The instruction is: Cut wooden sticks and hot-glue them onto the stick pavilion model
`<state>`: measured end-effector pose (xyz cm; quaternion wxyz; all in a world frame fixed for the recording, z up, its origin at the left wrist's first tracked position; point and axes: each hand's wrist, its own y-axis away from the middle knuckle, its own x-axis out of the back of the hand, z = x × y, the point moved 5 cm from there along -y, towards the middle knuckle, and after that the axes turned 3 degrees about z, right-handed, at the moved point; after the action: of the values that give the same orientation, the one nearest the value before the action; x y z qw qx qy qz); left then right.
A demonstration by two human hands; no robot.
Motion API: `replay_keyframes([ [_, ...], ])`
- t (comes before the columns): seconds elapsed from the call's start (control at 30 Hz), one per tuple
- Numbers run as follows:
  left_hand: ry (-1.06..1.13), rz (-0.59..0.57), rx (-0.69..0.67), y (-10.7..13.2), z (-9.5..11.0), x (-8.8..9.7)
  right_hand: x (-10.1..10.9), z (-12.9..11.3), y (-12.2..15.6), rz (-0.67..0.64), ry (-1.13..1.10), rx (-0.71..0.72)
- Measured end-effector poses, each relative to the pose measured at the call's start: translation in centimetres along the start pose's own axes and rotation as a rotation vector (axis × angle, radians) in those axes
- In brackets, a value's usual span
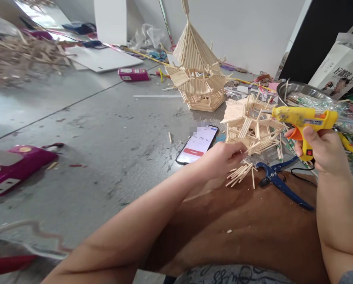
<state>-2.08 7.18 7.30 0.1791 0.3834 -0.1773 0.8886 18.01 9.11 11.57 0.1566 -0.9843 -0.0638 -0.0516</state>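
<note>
My right hand grips a yellow hot glue gun, its fingers by the orange trigger. The gun's nozzle points left, over the upper part of a small pavilion model built of thin wooden sticks. My left hand is closed in a pinch at the model's near left edge; what lies between the fingertips is hidden. Just below those fingers is a pile of loose wooden sticks. Blue cutting pliers lie beside the pile, under the glue gun.
A taller stick pavilion stands behind. A phone showing a timer lies left of the small model. Purple devices are on the grey floor. A metal bowl with wrapped items sits at right, near a white bag.
</note>
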Motion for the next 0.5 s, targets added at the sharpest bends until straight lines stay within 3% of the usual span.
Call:
replay_keyframes([
  [0.1,0.406,0.100,0.119,-0.1,-0.9,0.0,-0.2,0.1,0.1,-0.029,0.033,-0.013],
  [0.2,0.672,0.143,0.227,-0.2,-1.8,-0.4,-0.1,0.2,0.2,-0.021,0.071,-0.030],
  [0.33,0.795,0.187,0.291,-0.4,-2.5,-0.9,0.0,0.3,0.1,-0.037,0.089,-0.053],
  [0.5,0.753,0.206,0.290,-0.6,-2.6,-1.1,0.0,0.6,0.1,-0.037,0.126,-0.088],
])
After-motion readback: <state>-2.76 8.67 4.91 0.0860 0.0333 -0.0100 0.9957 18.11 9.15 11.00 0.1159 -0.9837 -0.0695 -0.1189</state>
